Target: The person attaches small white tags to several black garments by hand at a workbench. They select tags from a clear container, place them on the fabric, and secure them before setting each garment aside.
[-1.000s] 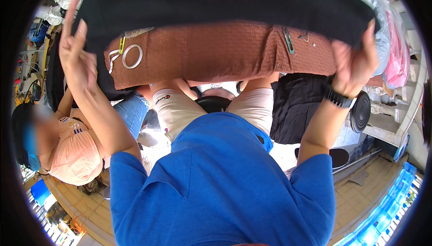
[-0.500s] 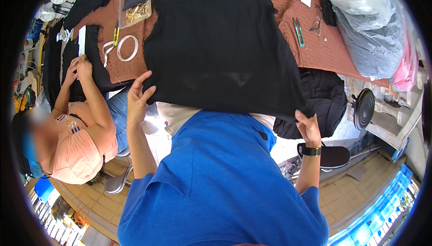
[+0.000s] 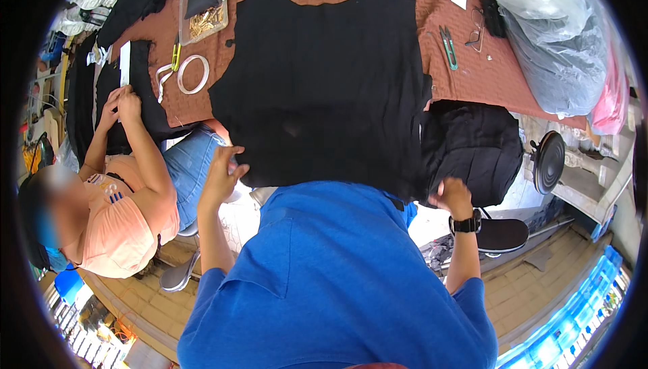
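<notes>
A black garment piece point(image 3: 324, 86) with a scooped neckline lies spread over the table's near edge, and its lower part hangs toward my lap. At its lower left corner, my left hand point(image 3: 223, 175) pinches the edge between fingers and thumb. On the opposite side my right hand point(image 3: 453, 197) is closed on the lower right corner, its fingers curled in. The cloth between the hands looks fairly flat, with light creases and thin spots where something paler shows through.
A brown cloth covers the table point(image 3: 196, 116). On it are a clear box point(image 3: 204, 8) of gold-coloured pieces, yellow snips point(image 3: 175, 57), a tape roll point(image 3: 193, 74), green snips point(image 3: 449, 48) and glasses point(image 3: 476, 30). Grey plastic bags point(image 3: 547, 38) stand right; a co-worker point(image 3: 115, 214) sits left.
The black garment piece has been drawn toward me, so its neckline now shows on the table. Both hands came lower, and the right hand moved inward slightly.
</notes>
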Demonstrator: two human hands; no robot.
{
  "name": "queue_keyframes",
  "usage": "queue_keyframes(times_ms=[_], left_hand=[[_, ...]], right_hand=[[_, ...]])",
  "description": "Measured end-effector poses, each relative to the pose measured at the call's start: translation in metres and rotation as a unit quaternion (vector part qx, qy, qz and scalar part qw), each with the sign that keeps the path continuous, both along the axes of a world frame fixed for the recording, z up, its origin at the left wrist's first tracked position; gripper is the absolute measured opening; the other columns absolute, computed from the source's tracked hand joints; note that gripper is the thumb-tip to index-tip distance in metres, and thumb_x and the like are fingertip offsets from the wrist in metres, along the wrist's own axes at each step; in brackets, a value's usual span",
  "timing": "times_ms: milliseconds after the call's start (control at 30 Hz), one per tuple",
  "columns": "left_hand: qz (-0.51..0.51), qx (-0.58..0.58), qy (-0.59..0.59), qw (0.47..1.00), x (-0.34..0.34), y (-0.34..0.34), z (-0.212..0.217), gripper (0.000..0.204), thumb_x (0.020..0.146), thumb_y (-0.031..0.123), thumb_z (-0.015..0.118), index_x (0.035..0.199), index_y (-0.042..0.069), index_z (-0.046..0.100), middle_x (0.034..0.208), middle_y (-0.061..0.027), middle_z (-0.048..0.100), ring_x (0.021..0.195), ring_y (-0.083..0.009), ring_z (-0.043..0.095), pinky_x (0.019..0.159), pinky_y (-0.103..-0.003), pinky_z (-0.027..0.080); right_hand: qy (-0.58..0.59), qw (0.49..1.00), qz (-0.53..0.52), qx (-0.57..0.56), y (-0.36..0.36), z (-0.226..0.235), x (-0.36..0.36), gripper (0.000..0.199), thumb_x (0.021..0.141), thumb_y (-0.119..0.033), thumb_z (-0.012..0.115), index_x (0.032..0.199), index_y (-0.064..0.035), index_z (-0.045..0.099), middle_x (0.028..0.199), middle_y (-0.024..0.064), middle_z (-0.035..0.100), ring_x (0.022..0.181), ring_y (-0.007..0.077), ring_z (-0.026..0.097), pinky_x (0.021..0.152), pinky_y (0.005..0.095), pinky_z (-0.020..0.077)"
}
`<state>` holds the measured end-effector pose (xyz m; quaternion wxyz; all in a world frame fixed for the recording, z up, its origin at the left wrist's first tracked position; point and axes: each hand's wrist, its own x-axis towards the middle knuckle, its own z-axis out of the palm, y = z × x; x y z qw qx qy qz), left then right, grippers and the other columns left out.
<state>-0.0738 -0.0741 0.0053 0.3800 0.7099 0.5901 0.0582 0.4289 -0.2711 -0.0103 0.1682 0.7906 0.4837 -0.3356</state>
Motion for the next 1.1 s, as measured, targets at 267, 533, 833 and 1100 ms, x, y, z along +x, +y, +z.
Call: queue_keyframes(times_ms=[267, 533, 833, 1100], left_hand=[[-0.085, 0.273, -0.165, 0.944, 0.164, 0.131, 0.038, 0.027, 0.092, 0.016, 0.071, 0.115, 0.003, 0.067, 0.112, -0.0137, 0.063, 0.104, -0.0293, 0.064, 0.091, -0.037, 0.051], [-0.058, 0.367, -0.152, 0.916, 0.267, 0.225, -0.033, 0.023, 0.09, 0.009, 0.068, 0.113, 0.007, 0.068, 0.127, -0.0134, 0.058, 0.115, -0.0366, 0.06, 0.098, -0.045, 0.05], [0.139, 0.296, 0.108, 0.939, 0.202, 0.331, -0.048, 0.019, 0.097, 0.024, 0.064, 0.107, 0.008, 0.057, 0.119, -0.0179, 0.054, 0.105, -0.0415, 0.064, 0.086, -0.053, 0.051], [0.146, 0.421, 0.019, 0.895, 0.203, 0.339, -0.054, 0.016, 0.1, 0.022, 0.059, 0.101, 0.006, 0.055, 0.109, -0.0178, 0.054, 0.096, -0.0409, 0.064, 0.08, -0.053, 0.052]], right_hand=[[0.091, 0.773, 0.067, 0.624, 0.227, 0.024, -0.028, 0.02, 0.091, -0.01, 0.067, 0.108, 0.0001, 0.064, 0.106, 0.0194, 0.065, 0.101, 0.0403, 0.062, 0.085, 0.0484, 0.0492], [-0.061, 0.8, 0.071, 0.592, 0.413, -0.028, 0.001, 0.027, 0.092, -0.02, 0.066, 0.114, -0.0039, 0.068, 0.118, 0.0159, 0.063, 0.109, 0.0422, 0.058, 0.091, 0.0508, 0.0514], [0.077, 0.874, 0.01, 0.481, 0.438, -0.034, 0.025, 0.021, 0.089, -0.019, 0.07, 0.106, -0.0066, 0.069, 0.11, 0.0199, 0.07, 0.109, 0.0426, 0.061, 0.099, 0.0486, 0.0478], [0.182, 0.817, -0.078, 0.541, 0.442, -0.023, 0.032, 0.013, 0.087, -0.004, 0.07, 0.097, -0.002, 0.062, 0.096, 0.0213, 0.071, 0.096, 0.0382, 0.07, 0.084, 0.0449, 0.0536]])
